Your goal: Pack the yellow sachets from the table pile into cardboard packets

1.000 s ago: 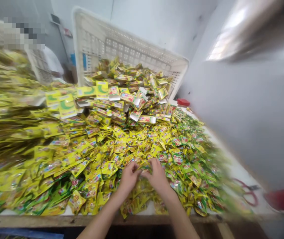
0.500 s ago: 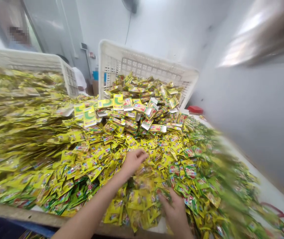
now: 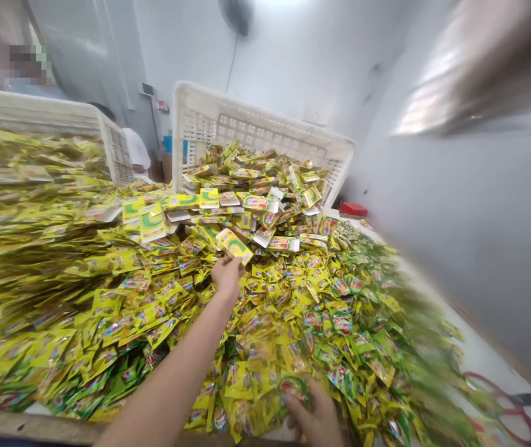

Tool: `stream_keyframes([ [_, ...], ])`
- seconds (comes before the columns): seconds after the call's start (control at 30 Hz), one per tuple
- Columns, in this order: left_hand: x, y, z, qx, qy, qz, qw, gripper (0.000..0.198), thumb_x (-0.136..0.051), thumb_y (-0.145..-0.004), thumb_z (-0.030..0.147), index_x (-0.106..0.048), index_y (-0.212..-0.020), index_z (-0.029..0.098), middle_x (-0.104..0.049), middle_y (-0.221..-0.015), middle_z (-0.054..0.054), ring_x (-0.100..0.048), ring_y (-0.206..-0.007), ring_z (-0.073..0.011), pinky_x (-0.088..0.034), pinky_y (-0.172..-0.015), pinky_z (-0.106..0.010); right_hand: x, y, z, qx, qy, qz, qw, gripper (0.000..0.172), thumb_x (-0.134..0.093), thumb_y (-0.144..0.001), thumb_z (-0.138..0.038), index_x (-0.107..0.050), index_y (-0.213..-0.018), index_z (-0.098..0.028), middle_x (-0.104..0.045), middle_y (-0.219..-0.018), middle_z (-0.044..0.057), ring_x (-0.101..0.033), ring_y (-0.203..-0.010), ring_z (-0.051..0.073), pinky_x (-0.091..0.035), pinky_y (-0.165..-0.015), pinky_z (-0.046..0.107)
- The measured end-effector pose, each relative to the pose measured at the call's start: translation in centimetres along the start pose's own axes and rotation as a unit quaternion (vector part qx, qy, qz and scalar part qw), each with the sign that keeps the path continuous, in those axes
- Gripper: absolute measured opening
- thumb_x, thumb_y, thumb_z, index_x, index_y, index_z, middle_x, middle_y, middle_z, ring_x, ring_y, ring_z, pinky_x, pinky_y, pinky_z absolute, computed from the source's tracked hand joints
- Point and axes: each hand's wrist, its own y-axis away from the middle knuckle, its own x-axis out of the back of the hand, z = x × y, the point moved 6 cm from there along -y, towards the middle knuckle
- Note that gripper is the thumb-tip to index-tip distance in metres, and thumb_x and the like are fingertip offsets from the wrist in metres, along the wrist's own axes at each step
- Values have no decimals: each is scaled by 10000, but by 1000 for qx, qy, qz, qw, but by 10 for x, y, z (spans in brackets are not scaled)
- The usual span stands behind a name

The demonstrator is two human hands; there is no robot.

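Note:
A small yellow-and-green carton (image 3: pixel 234 246) is pinched at its lower edge by my left hand (image 3: pixel 227 276), just in front of the carton pile. At the front of the table, my right hand (image 3: pixel 314 416) is slightly blurred. Its thumb and fingers are closed around a small green-and-red sachet (image 3: pixel 294 388). Heaped yellow sachets (image 3: pixel 247 372) lie below and around both hands. Greener sachets (image 3: pixel 340 341) are mixed in on the right.
A tipped white plastic crate (image 3: pixel 265 121) spills small cartons (image 3: pixel 256 202) onto the heap. Another white crate (image 3: pixel 116 146) at left stands behind more sachets. Red-handled scissors (image 3: pixel 502 406) lie at right, a red object (image 3: pixel 353 210) farther back. A person (image 3: pixel 28 71) is at far left.
My left hand, previously over the sachets without a carton, has moved up and left and now holds one. My right hand stays low by the sachets. The view has shifted slightly.

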Motion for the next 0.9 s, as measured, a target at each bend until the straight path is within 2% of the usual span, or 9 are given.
stream_keyframes([
  [0.17,44,92,-43,20,-86,-134,987,220,-751,-556,191,-535,-603,183,-511,-575,52,-516,-569,-128,-420,-528,-232,16,-12,-48,55,-56,44,996,386,-738,-715,-489,-607,-923,-192,-595,-572,-18,-518,-404,138,-390,-374,232],
  [0.27,56,137,-63,-12,-152,-238,959,202,-651,-588,146,-463,-614,216,-448,-577,67,-488,-585,-133,-397,-541,-224,8,-20,-74,68,-110,32,991,354,-723,-745,-465,-595,-913,-181,-620,-657,-7,-546,-454,132,-430,-410,231],
  [0.33,53,158,-72,-71,-222,-317,919,212,-579,-641,129,-393,-627,230,-396,-591,67,-456,-576,-131,-377,-534,-220,3,-22,-85,75,-147,32,986,333,-687,-786,-455,-586,-942,-178,-628,-688,-1,-557,-493,134,-467,-457,244],
  [0.4,46,169,-74,-150,-278,-358,879,244,-558,-699,134,-346,-631,234,-408,-648,44,-465,-618,-144,-383,-552,-230,3,-22,-94,98,-162,66,980,319,-652,-822,-441,-577,-985,-177,-621,-695,-5,-548,-510,128,-473,-485,243],
  [0.5,41,174,-68,-260,-320,-356,838,232,-573,-759,158,-375,-656,223,-505,-867,-34,-535,-869,-204,-452,-709,-278,9,-19,-104,145,-99,131,976,303,-621,-849,-423,-580,-1019,-176,-605,-696,-9,-519,-518,121,-434,-481,229],
  [0.57,41,174,-65,-303,-342,-342,822,200,-585,-747,135,-417,-677,215,-514,-1014,-73,-518,-1034,-248,-463,-814,-324,10,-17,-112,197,14,155,968,257,-632,-839,-380,-612,-991,-173,-622,-766,18,-546,-622,147,-444,-557,246],
  [0.7,44,176,-71,-345,-379,-300,805,163,-565,-695,53,-500,-718,201,-514,-1132,-97,-507,-1095,-282,-456,-869,-395,5,-19,-115,253,237,175,921,63,-633,-801,-240,-651,-790,-181,-611,-816,30,-541,-762,178,-423,-700,281],
  [0.8,47,184,-82,-344,-373,-277,816,212,-535,-690,22,-577,-801,198,-545,-1147,-107,-526,-1083,-286,-456,-873,-421,-1,-23,-112,222,306,106,919,95,-615,-776,-200,-641,-685,-189,-605,-752,23,-547,-731,183,-420,-683,279],
  [0.9,57,192,-88,-279,-321,-242,872,150,-596,-722,115,-621,-847,194,-576,-1152,-136,-538,-1107,-315,-454,-919,-455,-10,-20,-114,211,334,-36,918,99,-589,-783,-215,-688,-771,-206,-662,-853,54,-597,-831,223,-447,-755,304],
])
